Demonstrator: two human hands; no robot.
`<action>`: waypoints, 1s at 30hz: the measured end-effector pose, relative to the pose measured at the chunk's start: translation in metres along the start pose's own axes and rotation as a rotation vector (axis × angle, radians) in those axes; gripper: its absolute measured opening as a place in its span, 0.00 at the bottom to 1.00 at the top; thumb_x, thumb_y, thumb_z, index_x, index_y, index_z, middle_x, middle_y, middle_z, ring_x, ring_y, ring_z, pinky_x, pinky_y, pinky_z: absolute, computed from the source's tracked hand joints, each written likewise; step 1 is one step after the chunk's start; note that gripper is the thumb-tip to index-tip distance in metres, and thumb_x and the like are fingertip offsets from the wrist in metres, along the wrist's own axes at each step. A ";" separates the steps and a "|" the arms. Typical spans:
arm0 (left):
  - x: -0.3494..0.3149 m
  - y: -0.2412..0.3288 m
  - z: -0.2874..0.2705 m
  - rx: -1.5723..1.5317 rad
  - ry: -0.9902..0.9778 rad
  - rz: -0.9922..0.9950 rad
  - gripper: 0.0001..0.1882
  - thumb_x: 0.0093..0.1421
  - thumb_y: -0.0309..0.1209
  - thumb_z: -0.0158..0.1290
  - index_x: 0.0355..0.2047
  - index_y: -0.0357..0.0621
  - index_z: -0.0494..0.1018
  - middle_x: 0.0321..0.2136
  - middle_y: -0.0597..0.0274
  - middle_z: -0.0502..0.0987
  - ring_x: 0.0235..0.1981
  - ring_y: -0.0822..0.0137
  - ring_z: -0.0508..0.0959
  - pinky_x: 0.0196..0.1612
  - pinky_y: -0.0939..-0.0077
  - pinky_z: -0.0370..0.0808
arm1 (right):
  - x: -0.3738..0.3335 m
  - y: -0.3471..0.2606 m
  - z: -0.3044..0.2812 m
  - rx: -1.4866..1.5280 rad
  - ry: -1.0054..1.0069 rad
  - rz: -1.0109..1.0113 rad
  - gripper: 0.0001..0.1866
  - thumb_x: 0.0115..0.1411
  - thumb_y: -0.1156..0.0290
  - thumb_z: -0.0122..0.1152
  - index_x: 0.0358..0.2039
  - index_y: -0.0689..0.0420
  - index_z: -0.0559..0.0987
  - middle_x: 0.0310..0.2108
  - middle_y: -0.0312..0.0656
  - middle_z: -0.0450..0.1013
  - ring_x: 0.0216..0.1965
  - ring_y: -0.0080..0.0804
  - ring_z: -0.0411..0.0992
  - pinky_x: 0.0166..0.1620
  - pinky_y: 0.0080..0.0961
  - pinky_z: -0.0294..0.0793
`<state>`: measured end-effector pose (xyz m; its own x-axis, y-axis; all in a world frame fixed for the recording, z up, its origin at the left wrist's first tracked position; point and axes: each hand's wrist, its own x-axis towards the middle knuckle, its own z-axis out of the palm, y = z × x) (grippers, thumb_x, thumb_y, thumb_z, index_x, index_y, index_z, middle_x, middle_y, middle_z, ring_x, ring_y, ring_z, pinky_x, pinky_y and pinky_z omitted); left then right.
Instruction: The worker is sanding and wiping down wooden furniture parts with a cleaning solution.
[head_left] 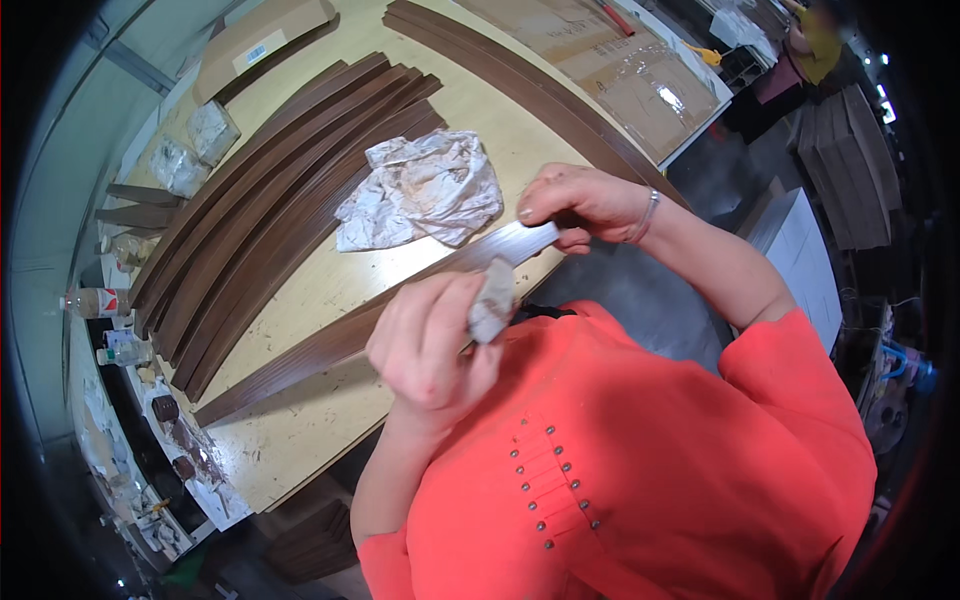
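Observation:
My left hand (430,345) is closed around a small grey-beige folded piece (492,302), stained brown; whether it is cloth or sandpaper I cannot tell. It is beside a long, slightly curved brown strip (320,355) with a wood-like grain, which slants across the near part of the table. The strip's far right end shines pale, and my right hand (585,205) grips it there with the thumb on top. Just beyond the strip lies a crumpled white rag (425,190) with brown smears.
Several curved brown strips (270,200) are bunched on the table (275,475) at the left. Another long strip pair (540,85) lies along the far side, near flat cardboard (645,85). Plastic bottles (95,302) stand at the left edge. Another person (800,60) is at the far right.

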<state>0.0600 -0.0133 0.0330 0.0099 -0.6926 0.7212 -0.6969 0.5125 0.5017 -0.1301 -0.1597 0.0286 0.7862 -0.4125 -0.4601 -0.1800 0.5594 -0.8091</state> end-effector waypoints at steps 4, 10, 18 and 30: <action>0.015 0.028 0.029 0.073 -0.029 0.060 0.17 0.42 0.22 0.65 0.34 0.37 0.75 0.29 0.52 0.77 0.26 0.56 0.78 0.29 0.70 0.75 | -0.002 -0.005 0.004 0.008 -0.066 -0.027 0.14 0.58 0.67 0.57 0.18 0.58 0.73 0.11 0.31 0.62 0.09 0.16 0.55 0.13 0.18 0.54; -0.017 0.032 0.020 0.305 0.093 -0.083 0.15 0.43 0.23 0.63 0.33 0.38 0.76 0.27 0.54 0.77 0.26 0.57 0.78 0.28 0.69 0.75 | -0.002 -0.003 0.000 0.012 -0.087 0.022 0.14 0.58 0.68 0.58 0.17 0.57 0.72 0.11 0.31 0.62 0.09 0.15 0.53 0.14 0.18 0.56; -0.028 0.061 0.042 0.284 0.171 -0.200 0.17 0.44 0.19 0.64 0.36 0.36 0.74 0.30 0.52 0.77 0.30 0.58 0.78 0.35 0.70 0.74 | -0.009 0.003 0.004 -0.054 -0.164 0.064 0.15 0.60 0.67 0.55 0.18 0.56 0.71 0.12 0.29 0.60 0.10 0.13 0.54 0.14 0.16 0.56; -0.095 0.020 -0.023 0.530 0.554 -0.743 0.12 0.50 0.23 0.63 0.35 0.38 0.75 0.30 0.58 0.79 0.31 0.65 0.79 0.38 0.71 0.75 | -0.011 0.031 -0.008 0.100 -0.148 0.159 0.14 0.61 0.65 0.55 0.22 0.60 0.74 0.15 0.37 0.67 0.09 0.14 0.50 0.13 0.18 0.48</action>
<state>0.0611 0.0742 -0.0144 0.7925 -0.3450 0.5029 -0.6032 -0.3219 0.7297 -0.1490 -0.1442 0.0057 0.8322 -0.2077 -0.5141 -0.2550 0.6800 -0.6875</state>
